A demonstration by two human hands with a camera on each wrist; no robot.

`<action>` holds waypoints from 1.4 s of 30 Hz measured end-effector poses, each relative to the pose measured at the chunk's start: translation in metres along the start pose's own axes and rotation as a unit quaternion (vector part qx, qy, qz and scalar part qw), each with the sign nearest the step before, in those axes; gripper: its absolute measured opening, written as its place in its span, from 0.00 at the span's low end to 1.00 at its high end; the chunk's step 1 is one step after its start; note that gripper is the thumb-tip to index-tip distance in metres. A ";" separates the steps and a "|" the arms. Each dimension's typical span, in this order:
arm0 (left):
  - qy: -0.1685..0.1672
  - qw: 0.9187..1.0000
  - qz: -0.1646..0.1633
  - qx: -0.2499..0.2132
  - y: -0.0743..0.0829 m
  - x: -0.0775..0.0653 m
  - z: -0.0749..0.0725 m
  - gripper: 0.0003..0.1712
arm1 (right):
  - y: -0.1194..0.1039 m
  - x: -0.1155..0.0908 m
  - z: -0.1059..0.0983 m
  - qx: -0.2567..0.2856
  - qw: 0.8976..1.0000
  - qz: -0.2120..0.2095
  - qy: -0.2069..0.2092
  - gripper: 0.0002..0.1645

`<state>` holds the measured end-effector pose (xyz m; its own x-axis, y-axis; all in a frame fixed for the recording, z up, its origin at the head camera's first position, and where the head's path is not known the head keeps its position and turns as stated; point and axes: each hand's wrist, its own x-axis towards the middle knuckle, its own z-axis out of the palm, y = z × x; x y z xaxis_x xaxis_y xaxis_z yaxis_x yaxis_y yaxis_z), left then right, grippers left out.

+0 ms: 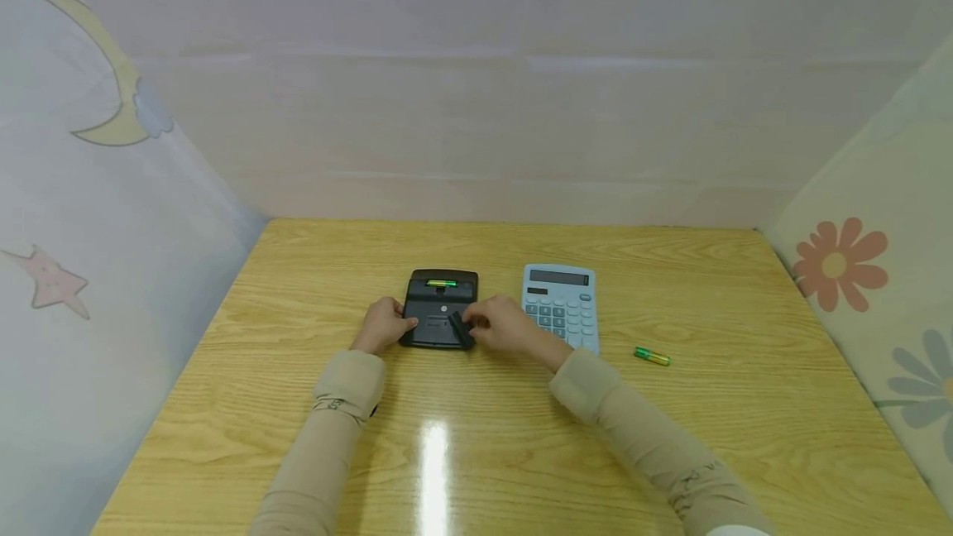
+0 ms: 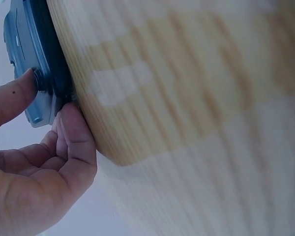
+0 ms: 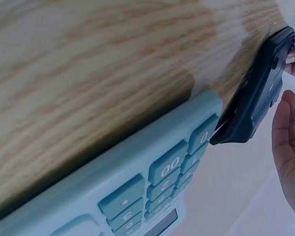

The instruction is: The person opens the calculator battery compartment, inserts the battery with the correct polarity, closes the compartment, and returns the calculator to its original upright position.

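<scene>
A black calculator [image 1: 428,308] lies face down on the table, and a green battery [image 1: 442,283] sits in the uncovered slot near its far edge. My left hand [image 1: 383,323] grips its left side; in the left wrist view the thumb rests on the back and the fingers [image 2: 78,130] are tucked at the lower edge. Over the calculator's near right corner, my right hand [image 1: 506,323] pinches a small black battery cover [image 1: 460,329], held at a slant. The right wrist view shows only part of that hand, at its right edge.
A light blue calculator [image 1: 584,313] lies face up just right of the black one, partly behind my right wrist. Farther right, a loose green battery [image 1: 652,356] lies on the wooden table [image 1: 744,404]. Patterned cloth walls [image 1: 476,131] stand behind and at both sides.
</scene>
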<state>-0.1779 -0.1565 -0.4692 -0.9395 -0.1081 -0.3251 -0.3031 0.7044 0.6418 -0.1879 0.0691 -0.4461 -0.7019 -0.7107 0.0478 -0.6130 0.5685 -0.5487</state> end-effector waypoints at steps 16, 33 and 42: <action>0.002 1.000 -0.004 0.005 0.002 -0.002 0.000 0.18 | -0.001 0.005 0.002 0.002 1.000 0.013 0.003 0.12; 0.000 1.000 0.000 0.000 0.002 -0.002 0.000 0.16 | -0.005 0.011 0.004 -0.060 0.998 -0.024 -0.004 0.11; 0.002 1.000 -0.004 -0.001 0.002 -0.003 0.000 0.16 | -0.008 0.014 0.007 -0.079 0.996 -0.026 0.001 0.12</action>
<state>-0.1760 -0.1551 -0.4671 -0.9378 -0.1163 -0.3271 -0.3105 0.7024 0.6404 -0.1909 0.0517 -0.4471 -0.6676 -0.7409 0.0740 -0.6986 0.5889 -0.4065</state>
